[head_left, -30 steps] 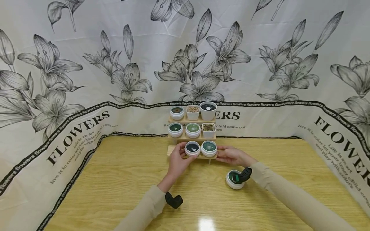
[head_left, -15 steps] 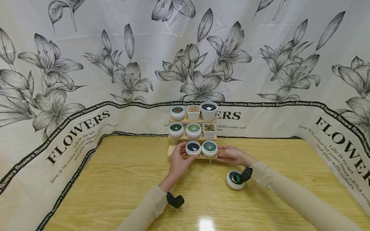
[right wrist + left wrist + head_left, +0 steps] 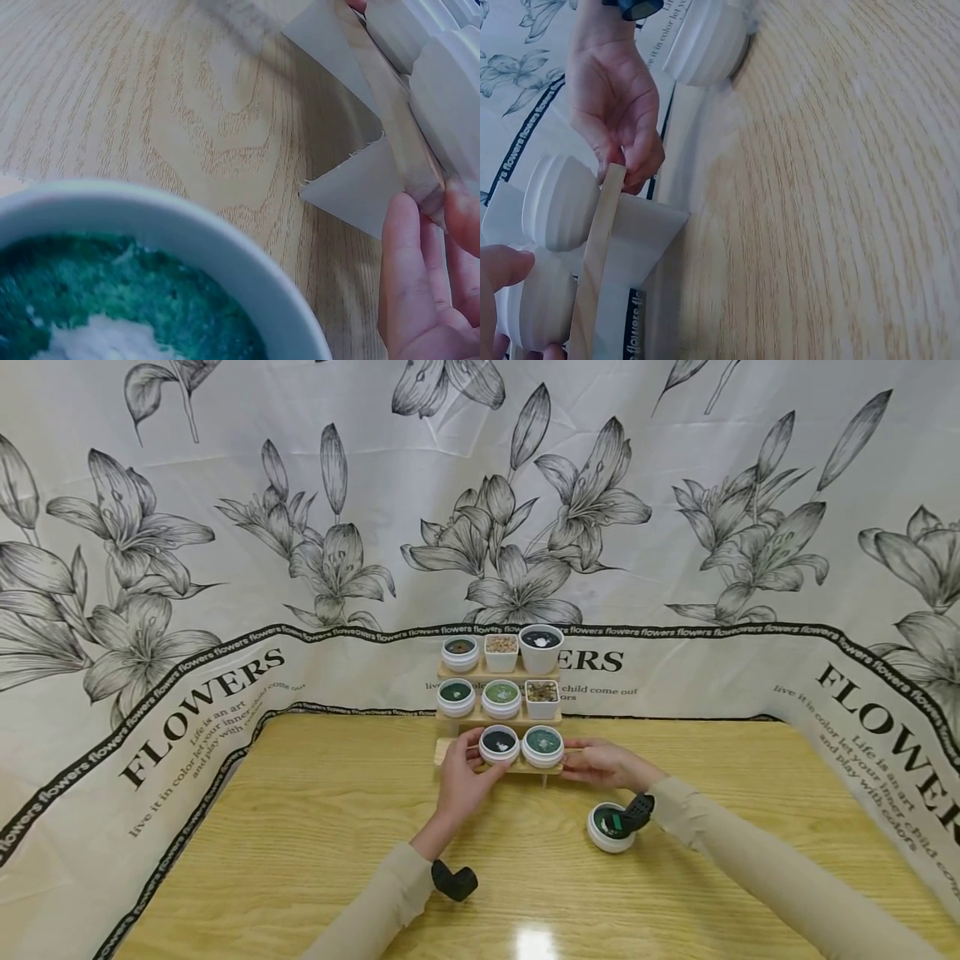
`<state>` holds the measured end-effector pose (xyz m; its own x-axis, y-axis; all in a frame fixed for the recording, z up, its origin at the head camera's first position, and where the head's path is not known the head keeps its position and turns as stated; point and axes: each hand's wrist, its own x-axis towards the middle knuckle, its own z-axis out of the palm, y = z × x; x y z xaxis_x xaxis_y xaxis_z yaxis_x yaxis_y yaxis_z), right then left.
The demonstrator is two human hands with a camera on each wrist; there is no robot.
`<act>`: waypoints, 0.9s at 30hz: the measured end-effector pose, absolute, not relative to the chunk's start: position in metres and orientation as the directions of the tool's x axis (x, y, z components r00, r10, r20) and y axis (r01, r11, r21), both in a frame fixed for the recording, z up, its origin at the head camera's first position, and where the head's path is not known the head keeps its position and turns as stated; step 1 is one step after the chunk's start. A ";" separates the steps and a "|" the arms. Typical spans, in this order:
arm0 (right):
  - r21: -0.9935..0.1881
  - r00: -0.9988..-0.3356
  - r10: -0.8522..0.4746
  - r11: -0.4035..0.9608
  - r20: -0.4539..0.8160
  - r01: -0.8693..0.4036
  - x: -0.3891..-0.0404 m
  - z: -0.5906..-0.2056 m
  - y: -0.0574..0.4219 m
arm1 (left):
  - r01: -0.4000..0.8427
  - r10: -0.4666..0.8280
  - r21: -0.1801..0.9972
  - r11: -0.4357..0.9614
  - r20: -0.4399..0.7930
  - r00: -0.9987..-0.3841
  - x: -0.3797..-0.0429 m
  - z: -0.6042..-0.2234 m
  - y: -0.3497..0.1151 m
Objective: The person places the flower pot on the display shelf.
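In the head view my left hand [image 3: 462, 783] holds a white round pot with dark filling [image 3: 498, 742] on the lowest step of a wooden tiered stand [image 3: 443, 747]. Its thumb [image 3: 508, 266] lies across the pot's side in the left wrist view, with fingertips underneath. Beside that pot, on the same step, sits a white pot with teal-green filling [image 3: 542, 741]. My right hand [image 3: 606, 764] pinches the right end of the step's wooden plank [image 3: 420, 176] between thumb and fingers. White angled supports [image 3: 352, 184] show below the plank.
Another white pot with green filling [image 3: 603, 837] stands on the wood-grain table [image 3: 337, 802], under my right wrist. The upper steps carry several white pots, including square ones with pebbles [image 3: 542, 697]. A flower-printed cloth [image 3: 360, 677] hangs close behind the stand.
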<state>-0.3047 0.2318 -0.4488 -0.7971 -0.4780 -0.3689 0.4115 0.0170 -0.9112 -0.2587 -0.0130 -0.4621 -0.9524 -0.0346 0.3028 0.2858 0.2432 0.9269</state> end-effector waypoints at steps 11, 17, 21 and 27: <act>-0.895 -0.809 -0.430 -0.002 -0.402 0.446 -0.306 -0.452 0.230 | 0.303 -0.106 0.939 0.161 0.322 -0.941 -0.251 -0.468 -0.008; -0.890 -0.807 -0.419 0.004 -0.416 0.457 -0.306 -0.450 0.228 | 0.387 -0.192 0.907 0.168 0.415 -0.889 -0.239 -0.469 -0.007; -0.891 -0.806 -0.419 0.015 -0.418 0.454 -0.306 -0.449 0.228 | 0.410 -0.200 0.897 0.165 0.438 -0.877 -0.234 -0.474 -0.011; -0.890 -0.803 -0.426 0.016 -0.418 0.455 -0.306 -0.451 0.229 | 0.375 -0.168 0.918 0.130 0.393 -0.904 -0.220 -0.472 -0.008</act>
<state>-0.3062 0.2294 -0.4508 -0.8028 -0.4257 -0.4176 0.4549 0.0156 -0.8904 -0.2197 -0.0084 -0.4719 -0.9040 -0.1682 0.3931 0.3749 0.1304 0.9179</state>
